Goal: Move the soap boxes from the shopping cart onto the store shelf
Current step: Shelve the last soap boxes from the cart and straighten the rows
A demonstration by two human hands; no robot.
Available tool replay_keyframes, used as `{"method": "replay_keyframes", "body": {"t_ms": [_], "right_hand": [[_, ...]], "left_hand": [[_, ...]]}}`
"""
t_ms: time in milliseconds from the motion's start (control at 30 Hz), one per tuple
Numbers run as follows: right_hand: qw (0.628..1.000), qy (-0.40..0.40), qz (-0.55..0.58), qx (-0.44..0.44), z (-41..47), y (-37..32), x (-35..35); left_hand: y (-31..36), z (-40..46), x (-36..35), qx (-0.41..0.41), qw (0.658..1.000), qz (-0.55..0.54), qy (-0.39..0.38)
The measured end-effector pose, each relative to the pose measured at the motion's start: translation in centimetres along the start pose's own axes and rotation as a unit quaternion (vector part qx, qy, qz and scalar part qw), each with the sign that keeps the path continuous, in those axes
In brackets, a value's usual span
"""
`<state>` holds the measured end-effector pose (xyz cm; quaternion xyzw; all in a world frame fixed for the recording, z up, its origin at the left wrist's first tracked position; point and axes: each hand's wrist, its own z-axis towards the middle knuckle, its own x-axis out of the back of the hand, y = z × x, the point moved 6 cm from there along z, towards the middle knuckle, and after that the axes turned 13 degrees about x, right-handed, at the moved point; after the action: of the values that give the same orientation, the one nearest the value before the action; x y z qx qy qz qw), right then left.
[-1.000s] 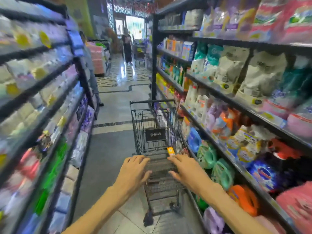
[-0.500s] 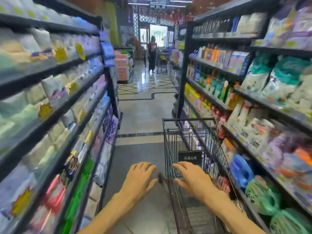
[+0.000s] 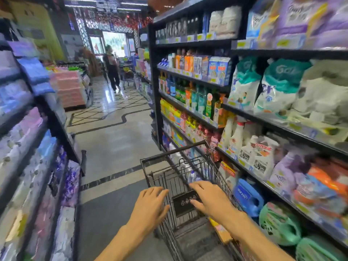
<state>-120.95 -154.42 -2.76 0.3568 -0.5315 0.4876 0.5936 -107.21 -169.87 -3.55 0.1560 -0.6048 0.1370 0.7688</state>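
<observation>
A soap box [image 3: 222, 230], yellow and orange, lies low in the shopping cart [image 3: 180, 166] near its right side wall, partly hidden under the right forearm; whether more boxes lie with it cannot be told. The cart is a dark wire one standing in the aisle close against the store shelf [image 3: 244, 127] on the right, its front rim tilted in the view and a small black plate [image 3: 185, 205] hanging on its near end. The right hand [image 3: 212, 200] rests palm down over the cart's near end, just above that plate, its fingers stretched out and slightly parted, pinching nothing. The left hand [image 3: 150, 206] hangs at the cart's near left corner, palm down too, fingers loosely extended and a little apart; whether it touches the wire cannot be told. Neither hand holds a box. The shelf beside the cart is black metal with yellow price tags along its edges; it carries white spray bottles [image 3: 235, 136], a blue jug [image 3: 248, 196], green round packs [image 3: 280, 223], large white and teal bags [image 3: 278, 85] higher up and rows of coloured bottles [image 3: 192, 98] farther along. Across the aisle on the left stands another rack [image 3: 28, 147] of soft packs, heavily blurred. The floor [image 3: 113, 144] is glossy tile with dark inlaid lines, turning grey close to the cart. Far down the aisle a person [image 3: 112, 70] in dark clothes stands near a bright doorway [image 3: 114, 42].
</observation>
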Motion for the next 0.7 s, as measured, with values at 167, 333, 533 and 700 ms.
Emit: {"method": "replay_keyframes", "body": {"t_ms": [167, 333, 533, 700], "right_hand": [[0.995, -0.006, -0.02, -0.093, -0.8, 7.4, 0.2], [0.975, 0.014, -0.042, -0.217, -5.4, 13.6, -0.6], [0.925, 0.005, -0.049, -0.377, -9.9, 17.3, -2.2], [0.875, 0.01, -0.037, -0.482, -10.3, 17.0, -3.6]], "left_hand": [[5.1, 8.5, -3.3, -0.107, 0.994, -0.02, -0.017], [12.4, 14.8, -7.0, -0.223, 0.973, -0.046, -0.046], [18.9, 19.7, -11.5, -0.375, 0.92, -0.061, -0.094], [20.1, 24.0, -17.3, -0.435, 0.887, -0.046, -0.149]]}}
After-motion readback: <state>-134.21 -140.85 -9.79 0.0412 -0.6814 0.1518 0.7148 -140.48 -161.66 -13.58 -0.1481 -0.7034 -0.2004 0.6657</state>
